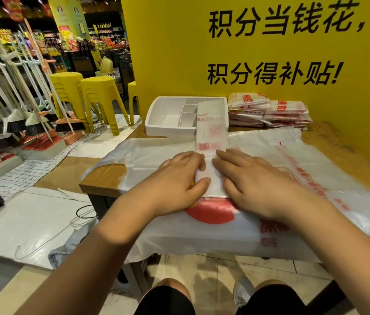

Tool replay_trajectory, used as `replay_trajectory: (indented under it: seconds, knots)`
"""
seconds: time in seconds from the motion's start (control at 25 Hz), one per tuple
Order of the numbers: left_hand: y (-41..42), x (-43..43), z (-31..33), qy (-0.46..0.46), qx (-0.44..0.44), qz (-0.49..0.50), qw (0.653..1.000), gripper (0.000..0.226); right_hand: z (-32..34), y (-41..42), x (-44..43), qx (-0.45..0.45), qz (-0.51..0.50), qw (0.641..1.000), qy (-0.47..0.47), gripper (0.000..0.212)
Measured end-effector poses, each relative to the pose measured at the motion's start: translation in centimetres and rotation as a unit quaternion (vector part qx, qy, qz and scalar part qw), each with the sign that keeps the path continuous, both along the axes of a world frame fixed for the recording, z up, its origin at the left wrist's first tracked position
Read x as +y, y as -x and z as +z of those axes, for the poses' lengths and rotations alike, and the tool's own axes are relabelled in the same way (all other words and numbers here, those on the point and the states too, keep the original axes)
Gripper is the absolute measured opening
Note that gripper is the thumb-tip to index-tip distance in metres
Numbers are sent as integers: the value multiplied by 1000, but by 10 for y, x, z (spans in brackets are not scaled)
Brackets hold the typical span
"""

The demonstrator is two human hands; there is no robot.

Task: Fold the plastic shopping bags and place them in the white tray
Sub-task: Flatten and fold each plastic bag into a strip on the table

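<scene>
Two hands mid-frame | left hand (179,178) fingers curled, pinching folded bag strip (211,133) at its left edge | right hand (254,183) fingers straight, pressing it flat | strip's far end overlaps white tray (163,119), upper centre | tabletop (102,178) beneath

At centre frame a long folded strip (211,133) of plastic bag runs from the lower middle up over the white tray (168,131) at upper centre. The left hand (179,176) closes bent fingers and thumb on its left edge, while the right hand (254,180) lies flat on its right side. Unfolded bags (316,169) spread across the wooden table (102,178) beneath. A stack of folded bags (270,112) sits just right of the tray, against the yellow wall (175,53) — yellow stools (97,96) and brooms (20,119) fill the left.
</scene>
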State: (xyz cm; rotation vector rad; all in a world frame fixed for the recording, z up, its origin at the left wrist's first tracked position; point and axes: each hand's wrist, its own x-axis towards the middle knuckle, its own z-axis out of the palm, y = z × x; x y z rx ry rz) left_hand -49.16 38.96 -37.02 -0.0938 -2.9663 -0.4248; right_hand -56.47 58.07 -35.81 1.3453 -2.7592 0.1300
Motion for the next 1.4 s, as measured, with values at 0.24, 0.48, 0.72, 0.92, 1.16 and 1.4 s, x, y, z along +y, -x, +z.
replay_trajectory:
  seconds: [0.24,0.48,0.72,0.92,1.16,1.4]
  knots:
    - [-1,-19,6,31,-105,-23,994,84,-1,28,24,-123,38,989,-74,83]
    - [0,-17,9,11,-122,-21,992,88,2,32,23,-137,52,986,-76,89]
    - [-7,-22,16,17,-105,-78,991,96,9,29,25,-139,71,985,-70,108]
    - [-9,-30,20,-37,-54,-80,995,63,11,28,28,-115,88,989,0,103]
    - [-31,-12,10,-123,79,-90,985,39,0,4,34,-95,110,968,204,34]
    - [-54,-5,-6,-159,128,-98,974,25,-13,-24,46,-122,85,954,260,21]
